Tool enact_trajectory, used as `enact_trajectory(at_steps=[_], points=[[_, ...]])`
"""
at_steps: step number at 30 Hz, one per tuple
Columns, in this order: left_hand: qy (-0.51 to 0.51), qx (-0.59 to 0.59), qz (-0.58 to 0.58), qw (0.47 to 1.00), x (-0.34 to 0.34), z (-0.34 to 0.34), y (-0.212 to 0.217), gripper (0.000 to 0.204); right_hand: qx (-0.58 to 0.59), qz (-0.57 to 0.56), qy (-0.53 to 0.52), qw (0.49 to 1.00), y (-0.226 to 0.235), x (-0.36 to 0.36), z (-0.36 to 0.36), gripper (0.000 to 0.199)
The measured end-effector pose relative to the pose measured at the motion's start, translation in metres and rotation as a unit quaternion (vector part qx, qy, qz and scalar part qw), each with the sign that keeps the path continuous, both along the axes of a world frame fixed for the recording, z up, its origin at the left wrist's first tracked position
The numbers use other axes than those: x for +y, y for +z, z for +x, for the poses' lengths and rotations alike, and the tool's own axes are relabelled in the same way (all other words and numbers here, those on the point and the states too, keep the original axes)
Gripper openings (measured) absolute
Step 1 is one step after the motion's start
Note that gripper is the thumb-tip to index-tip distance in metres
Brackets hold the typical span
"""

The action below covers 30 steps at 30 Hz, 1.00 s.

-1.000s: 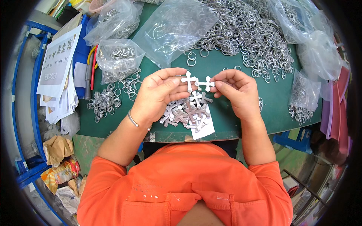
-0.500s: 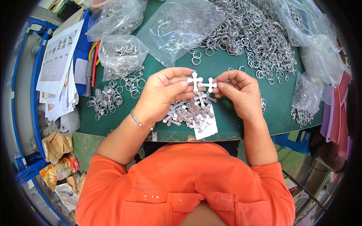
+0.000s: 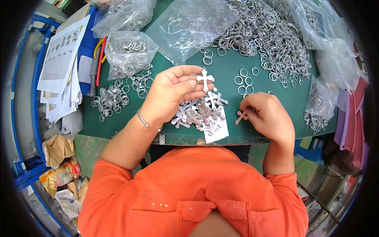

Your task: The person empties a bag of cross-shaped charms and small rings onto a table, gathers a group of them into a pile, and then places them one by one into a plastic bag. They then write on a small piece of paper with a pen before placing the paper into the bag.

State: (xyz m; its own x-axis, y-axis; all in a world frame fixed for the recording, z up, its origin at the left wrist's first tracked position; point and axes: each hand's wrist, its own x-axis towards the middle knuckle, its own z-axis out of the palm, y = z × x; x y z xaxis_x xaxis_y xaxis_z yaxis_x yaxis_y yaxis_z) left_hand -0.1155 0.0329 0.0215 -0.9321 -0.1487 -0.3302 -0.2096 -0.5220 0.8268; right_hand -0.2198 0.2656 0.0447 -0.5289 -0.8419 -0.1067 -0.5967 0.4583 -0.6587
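1. Currently, your left hand (image 3: 173, 89) grasps one silver cross (image 3: 205, 81) between thumb and fingers, its loop end pointing to the far side, above the far edge of the cross pile (image 3: 193, 116).
2. Your right hand (image 3: 270, 116) pinches another cross (image 3: 240, 117) at the fingertips, just right of the pile; you can't tell from this view whether that piece touches the green table (image 3: 233, 69).
3. As far as you can judge, the handling is partway along: two pieces are in your hands, while many more lie jumbled in front of you, partly over a white paper slip (image 3: 219, 135).
4. You have a few loose rings (image 3: 244, 82) lying far of your right hand, apart from the big ring heap (image 3: 272, 43) at the far right. No ring visibly joins either held cross.
5. On the left, your nearer clear bag (image 3: 132, 47) holds rings, with a ring cluster (image 3: 110, 98) on its near side; the farther bag (image 3: 126, 15) holds rings too.
6. On the right, your small bag (image 3: 319, 94) contains small metal pieces, some spilling from its near end.
7. At the far middle, a large clear bag (image 3: 185, 27) lies flat beside the heap.
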Motion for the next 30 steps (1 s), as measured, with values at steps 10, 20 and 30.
enact_trajectory(at_steps=[10,20,30], points=[[0.050,0.022,0.005,0.998,-0.009,0.000,-0.009,0.024,0.202,-0.142,-0.030,0.968,-0.031,-0.069,0.014,0.010],[0.062,0.023,0.088,0.994,-0.011,-0.001,-0.007,0.031,0.248,-0.042,-0.023,0.968,-0.023,-0.074,0.005,0.019],[0.023,0.012,0.096,0.995,-0.001,0.004,-0.005,0.034,-0.417,-0.184,-0.195,0.868,-0.013,-0.066,-0.002,0.019]])
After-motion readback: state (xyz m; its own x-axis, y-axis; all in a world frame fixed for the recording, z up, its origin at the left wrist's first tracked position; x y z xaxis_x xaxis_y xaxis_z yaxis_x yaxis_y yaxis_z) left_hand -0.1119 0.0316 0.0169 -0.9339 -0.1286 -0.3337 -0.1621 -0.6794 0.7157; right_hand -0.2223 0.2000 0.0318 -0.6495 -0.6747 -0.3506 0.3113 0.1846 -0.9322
